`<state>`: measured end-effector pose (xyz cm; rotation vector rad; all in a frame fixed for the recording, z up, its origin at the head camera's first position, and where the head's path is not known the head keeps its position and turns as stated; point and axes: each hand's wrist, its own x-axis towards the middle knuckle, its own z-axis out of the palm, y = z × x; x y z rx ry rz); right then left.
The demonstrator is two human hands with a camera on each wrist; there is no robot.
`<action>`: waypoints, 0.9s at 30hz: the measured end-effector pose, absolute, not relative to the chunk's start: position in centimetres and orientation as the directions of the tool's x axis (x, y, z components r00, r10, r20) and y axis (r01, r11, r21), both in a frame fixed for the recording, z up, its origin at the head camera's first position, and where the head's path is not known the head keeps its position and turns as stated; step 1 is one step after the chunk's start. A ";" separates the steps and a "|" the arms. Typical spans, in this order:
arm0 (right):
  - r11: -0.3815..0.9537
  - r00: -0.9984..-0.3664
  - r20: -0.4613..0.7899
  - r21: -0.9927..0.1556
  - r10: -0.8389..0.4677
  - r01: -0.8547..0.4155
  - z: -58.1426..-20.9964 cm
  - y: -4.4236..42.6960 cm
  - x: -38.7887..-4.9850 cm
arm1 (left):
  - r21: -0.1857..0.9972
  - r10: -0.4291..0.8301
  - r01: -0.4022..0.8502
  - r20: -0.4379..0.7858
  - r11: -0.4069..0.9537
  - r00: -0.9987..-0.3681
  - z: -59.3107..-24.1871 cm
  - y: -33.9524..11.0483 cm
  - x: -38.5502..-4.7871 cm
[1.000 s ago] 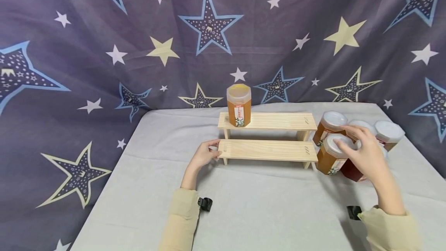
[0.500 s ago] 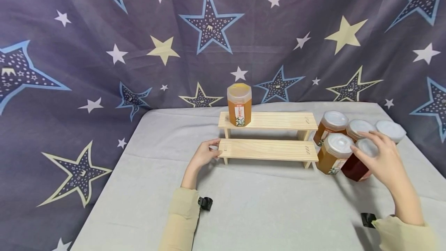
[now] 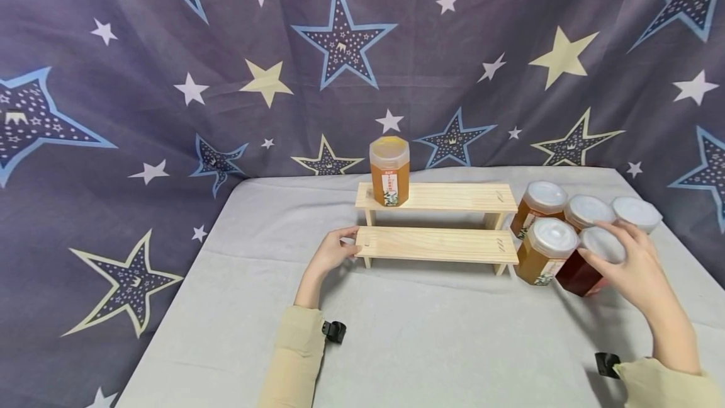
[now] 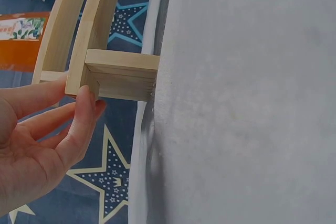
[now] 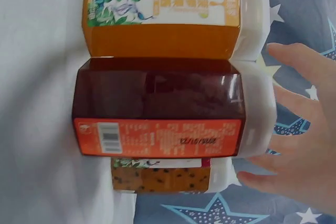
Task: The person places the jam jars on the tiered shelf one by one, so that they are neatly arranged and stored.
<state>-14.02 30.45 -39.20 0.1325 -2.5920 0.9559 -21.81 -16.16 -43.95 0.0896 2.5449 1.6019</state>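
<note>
While the left hand [image 3: 330, 252] has stayed at the left end of the wooden shelf [image 3: 436, 244], the right hand [image 3: 640, 263] has shifted since a second ago, from over the front amber jar [image 3: 545, 255] to the dark red jar [image 3: 578, 272] just beside it. Both stand among other jars toward the right edge of the table [image 3: 425, 345], past the shelf's right end. One honey-coloured jar [image 3: 389, 172] remains upright near the left end of the upper board.

On the dark jar, an orange label [image 5: 157, 136] carries a barcode [image 5: 108, 137] and a stamped date, upside down and too blurred for me to read surely. The amber jar's white label [image 5: 163, 4] shows green leaves and Chinese characters, also upside down. A speckled jar [image 5: 160, 178] shows only a strip of label.

I see the left hand pinching the lower board's end between thumb and fingers. The right is spread loosely about the dark jar's lid [image 3: 603, 244]; whether it touches, I can't tell.
</note>
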 end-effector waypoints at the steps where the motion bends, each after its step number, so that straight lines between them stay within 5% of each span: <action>1: 0.765 -0.925 0.377 -0.607 0.040 -0.214 -39.3 30.6 -14.0 | 0.901 0.123 -0.018 -0.079 0.434 -0.989 -44.0 -16.2 -21.8; 27: 0.750 -0.950 0.303 -0.645 0.076 -0.146 -41.2 31.6 -14.3 | 0.906 0.117 -0.028 -0.085 0.423 -0.989 -44.1 -16.2 -21.8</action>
